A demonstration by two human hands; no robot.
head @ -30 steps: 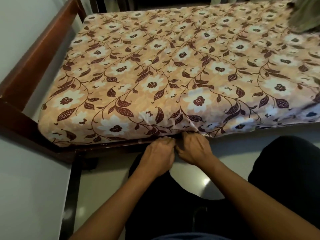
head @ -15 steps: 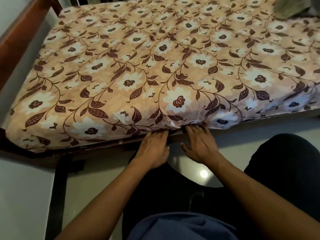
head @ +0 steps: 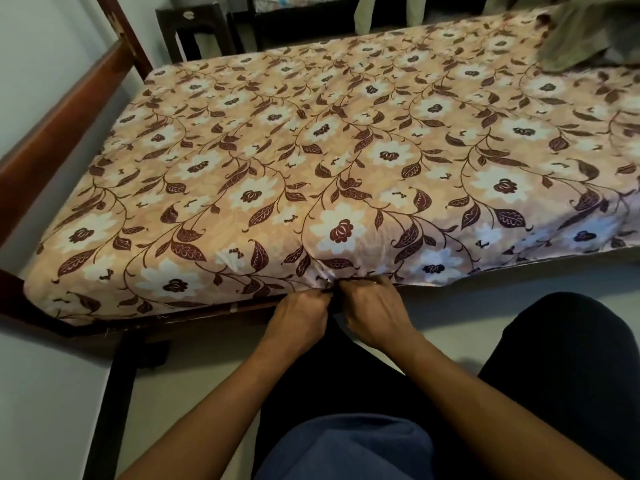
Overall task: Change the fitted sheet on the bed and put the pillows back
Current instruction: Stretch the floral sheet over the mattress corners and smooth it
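Gripping sheet (head: pixel 311 150) hem at 6 o'clock: left hand (head: pixel 301 317), right hand (head: pixel 374 313), curled, side by side. Spread flat across top. Wooden frame (head: pixel 52 133) at 9, dark stool (head: pixel 194 26) at 11, crumpled cloth (head: pixel 588 32) at 1.

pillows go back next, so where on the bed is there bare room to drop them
The sheet lies bare over nearly the whole top, from the wooden side rail on the left across to the right. Crowded: the far right corner, under a grey-green cloth bundle, and the near edge's middle, where left hand and right hand grip the hem.
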